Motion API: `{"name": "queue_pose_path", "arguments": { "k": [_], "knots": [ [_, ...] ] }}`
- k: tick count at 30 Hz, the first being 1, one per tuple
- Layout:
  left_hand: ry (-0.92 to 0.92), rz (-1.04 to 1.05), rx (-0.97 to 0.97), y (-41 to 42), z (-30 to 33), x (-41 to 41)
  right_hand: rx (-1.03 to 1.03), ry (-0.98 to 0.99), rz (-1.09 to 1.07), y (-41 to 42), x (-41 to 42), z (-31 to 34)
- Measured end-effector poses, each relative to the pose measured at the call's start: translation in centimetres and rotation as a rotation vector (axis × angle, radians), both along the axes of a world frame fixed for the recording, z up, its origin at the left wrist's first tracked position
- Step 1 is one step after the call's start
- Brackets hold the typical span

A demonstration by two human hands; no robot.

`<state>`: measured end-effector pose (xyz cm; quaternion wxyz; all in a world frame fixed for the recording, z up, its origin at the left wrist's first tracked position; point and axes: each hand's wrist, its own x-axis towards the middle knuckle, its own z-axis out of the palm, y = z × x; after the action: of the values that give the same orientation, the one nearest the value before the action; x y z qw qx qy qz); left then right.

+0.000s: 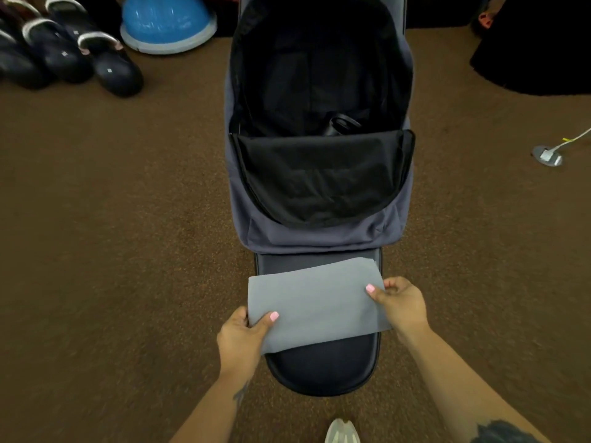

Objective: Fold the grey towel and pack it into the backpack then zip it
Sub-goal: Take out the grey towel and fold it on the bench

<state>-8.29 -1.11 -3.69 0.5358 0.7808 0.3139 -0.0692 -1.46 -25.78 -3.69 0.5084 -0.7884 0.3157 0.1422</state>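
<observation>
The grey towel (316, 302) is folded into a flat rectangle and held level just above the near, dark end of the backpack. My left hand (244, 334) pinches its near-left corner, thumb on top. My right hand (399, 303) grips its right edge. The grey backpack (319, 231) lies on the carpet in front of me with its main compartment unzipped. Its black-lined flap (323, 174) is folded down toward me. The dark interior (319, 75) is open, and a black cylindrical item (342, 124) lies inside.
Brown carpet (128, 251) surrounds the bag. Several dark round weights (64, 55) and a blue dome (166, 20) sit at the far left. A metal floor outlet (547, 155) with a cable is on the right. A dark cloth mass (537, 49) fills the far right corner. A shoe tip (342, 431) shows at the bottom.
</observation>
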Motion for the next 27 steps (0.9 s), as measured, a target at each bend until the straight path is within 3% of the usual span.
{"name": "queue_pose_path", "arguments": {
  "k": [5,13,24,27],
  "knots": [
    [-0.008,0.023,-0.028,-0.3,0.5,-0.4,-0.097,0.012,0.009,0.8,-1.4,0.4],
    [-0.018,-0.092,0.160,-0.2,0.2,-0.7,-0.094,-0.041,-0.043,0.9,-3.3,0.1],
    [0.028,0.048,0.118,-0.2,-0.1,-1.1,-0.120,-0.057,-0.043,1.1,-3.5,1.2],
    [0.072,0.103,0.089,-0.1,-0.2,-1.2,-0.386,-0.129,0.080,1.7,-3.8,1.4]
  ]
}}
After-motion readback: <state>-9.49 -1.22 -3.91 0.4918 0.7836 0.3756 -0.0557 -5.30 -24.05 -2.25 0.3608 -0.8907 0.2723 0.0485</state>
